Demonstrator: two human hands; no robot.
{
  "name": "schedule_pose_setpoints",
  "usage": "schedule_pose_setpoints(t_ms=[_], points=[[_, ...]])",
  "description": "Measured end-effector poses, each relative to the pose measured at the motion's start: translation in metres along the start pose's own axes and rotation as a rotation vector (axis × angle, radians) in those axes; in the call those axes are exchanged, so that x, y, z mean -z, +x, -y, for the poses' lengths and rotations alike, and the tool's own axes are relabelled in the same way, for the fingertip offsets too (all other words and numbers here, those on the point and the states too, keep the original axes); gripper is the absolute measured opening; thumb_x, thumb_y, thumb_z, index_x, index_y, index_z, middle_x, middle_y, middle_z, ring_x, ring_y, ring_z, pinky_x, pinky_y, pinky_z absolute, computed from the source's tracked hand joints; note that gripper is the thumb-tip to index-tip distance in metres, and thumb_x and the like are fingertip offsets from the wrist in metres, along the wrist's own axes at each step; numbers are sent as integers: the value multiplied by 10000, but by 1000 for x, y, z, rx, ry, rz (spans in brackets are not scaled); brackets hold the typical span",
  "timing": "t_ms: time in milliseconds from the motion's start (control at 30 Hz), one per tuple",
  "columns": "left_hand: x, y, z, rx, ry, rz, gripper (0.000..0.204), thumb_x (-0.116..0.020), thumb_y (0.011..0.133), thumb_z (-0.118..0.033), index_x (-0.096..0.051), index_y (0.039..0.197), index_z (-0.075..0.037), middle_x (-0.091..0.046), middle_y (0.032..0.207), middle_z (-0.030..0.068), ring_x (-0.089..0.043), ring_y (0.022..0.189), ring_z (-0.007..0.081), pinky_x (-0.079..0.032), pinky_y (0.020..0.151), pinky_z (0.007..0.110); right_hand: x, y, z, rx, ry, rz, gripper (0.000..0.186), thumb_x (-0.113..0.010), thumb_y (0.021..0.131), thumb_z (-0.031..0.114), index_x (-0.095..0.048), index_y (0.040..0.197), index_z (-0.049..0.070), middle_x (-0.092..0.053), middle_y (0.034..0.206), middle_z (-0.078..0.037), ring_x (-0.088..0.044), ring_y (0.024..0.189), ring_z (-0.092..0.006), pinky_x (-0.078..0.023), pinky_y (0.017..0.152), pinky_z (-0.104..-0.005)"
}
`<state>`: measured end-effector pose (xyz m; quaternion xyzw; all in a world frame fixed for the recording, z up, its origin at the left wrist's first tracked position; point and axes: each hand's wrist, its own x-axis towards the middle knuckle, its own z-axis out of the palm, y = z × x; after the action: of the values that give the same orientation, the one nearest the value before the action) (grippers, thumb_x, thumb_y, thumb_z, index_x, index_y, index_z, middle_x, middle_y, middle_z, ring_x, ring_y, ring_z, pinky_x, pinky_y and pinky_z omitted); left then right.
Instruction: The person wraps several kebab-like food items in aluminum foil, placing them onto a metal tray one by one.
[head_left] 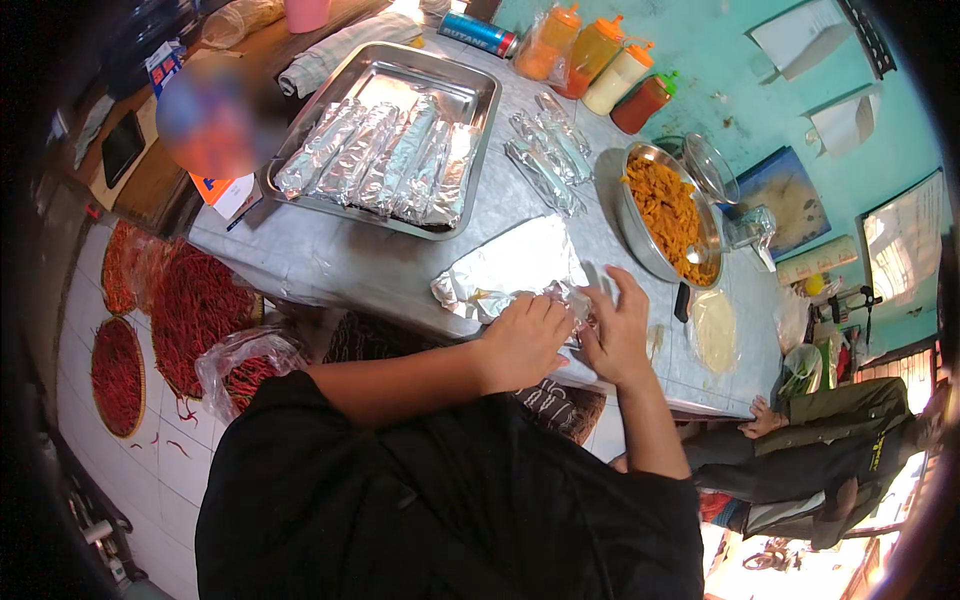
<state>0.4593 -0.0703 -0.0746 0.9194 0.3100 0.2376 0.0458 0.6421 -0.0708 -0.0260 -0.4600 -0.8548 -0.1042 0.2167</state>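
A sheet of aluminium foil (520,262) lies on the grey tabletop in front of me, its near edge crumpled. My left hand (527,340) is closed over that near edge, fingers bent down onto it. At the foil's near right corner, my right hand (618,330) curls thumb and fingers around the crumpled end. Whatever the foil may contain under my hands is hidden. Several long foil-wrapped rolls (385,165) lie side by side in a metal tray (452,228) at the far left. More foil rolls (548,150) rest on the table beyond the sheet.
A metal bowl of orange-brown filling (665,225) stands to the right, near a dark knife handle (683,302) and a pale round flat wrapper (716,332). Sauce bottles (615,85) and a blue gas canister (478,34) line the back. Red chillies (205,310) cover baskets on the floor. Another person's hand (765,417) touches the table's right edge.
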Motion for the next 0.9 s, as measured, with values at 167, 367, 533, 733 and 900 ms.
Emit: schedule_pose_setpoints(t_ms=[167, 367, 533, 733, 900], points=[[-6, -1, 0, 32, -86, -41, 770, -648, 811, -396, -388, 1345, 93, -539, 1038, 166, -507, 909, 287, -407, 832, 387, -37, -53, 12, -403, 115, -230, 255, -606, 803, 108, -585, 1038, 11, -535, 1020, -213, -501, 986, -383, -409, 842, -447], [-5, -3, 4, 7, -19, -93, 804, -638, 788, -282, -296, 1387, 132, -543, 1036, 190, -514, 892, 290, -411, 820, 390, -42, -47, 41, -424, 258, -252, 283, -616, 810, 124, -576, 1048, -23, -540, 994, -223, -516, 947, -381, -433, 819, -444], [-1, -1, 4, 18, -99, -38, 830, -668, 743, -252, -303, 1403, 97, -549, 1146, 199, -524, 1026, 293, -400, 867, 403, -39, -38, 30, -209, 265, -140, 409, -655, 693, 173, -570, 1042, -22, -548, 1007, -196, -518, 934, -375, -435, 805, -439], [15, -55, -12, -110, -238, -359, 649, -702, 715, -260, -497, 1260, 26, -549, 1161, 179, -520, 1066, 312, -371, 932, 448, -37, -30, 28, -174, 216, -83, 377, -667, 700, 220, -579, 993, 0, -555, 964, -166, -519, 897, -355, -427, 777, -427], [-11, -136, 10, 725, -1387, -97, 308, -621, 894, -293, -562, 1105, -77, -573, 965, 40, -572, 860, 179, -455, 803, 345, -43, -28, 53, -156, 239, -101, 359, -682, 719, 249, -584, 969, 11, -558, 946, -165, -526, 895, -360, -425, 775, -427]])
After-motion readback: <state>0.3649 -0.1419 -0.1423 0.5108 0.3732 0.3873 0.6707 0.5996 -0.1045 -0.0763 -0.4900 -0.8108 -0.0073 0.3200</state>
